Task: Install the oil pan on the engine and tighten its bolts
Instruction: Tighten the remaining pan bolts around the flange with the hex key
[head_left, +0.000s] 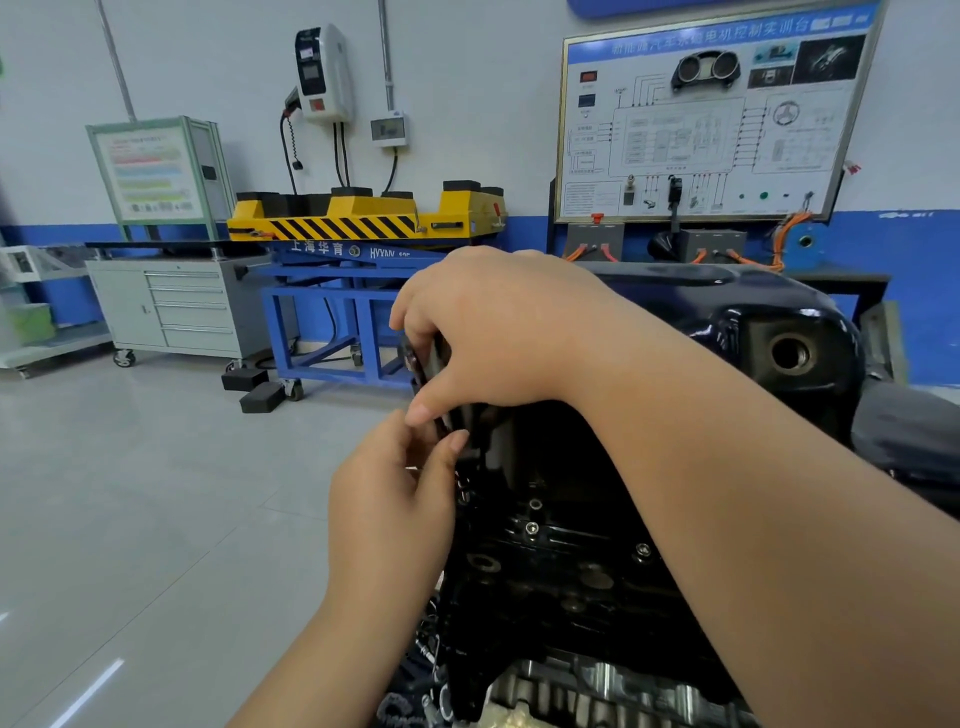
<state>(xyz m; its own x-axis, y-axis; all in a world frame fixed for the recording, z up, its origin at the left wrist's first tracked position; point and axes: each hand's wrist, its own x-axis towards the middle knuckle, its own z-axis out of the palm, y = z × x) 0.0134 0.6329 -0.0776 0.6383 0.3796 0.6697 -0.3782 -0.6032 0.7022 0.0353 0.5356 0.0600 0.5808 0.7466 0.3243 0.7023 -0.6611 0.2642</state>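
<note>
A: Workshop floor (156, 493) lay open at left. Head view: oil pan (753, 322) above engine (571, 571), long axis running rightward from both hands.
B: Grips?
A: Right hand (493, 332) curled round dark part (431, 364) at pan's left end. Left hand (395, 499) just below, fingers bent; hold unclear.

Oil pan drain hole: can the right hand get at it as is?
Probably yes. The drain hole on the oil pan is uncovered, with nothing in front of it. But the right hand grips a dark part at the pan's end, so it must let go first.
</note>
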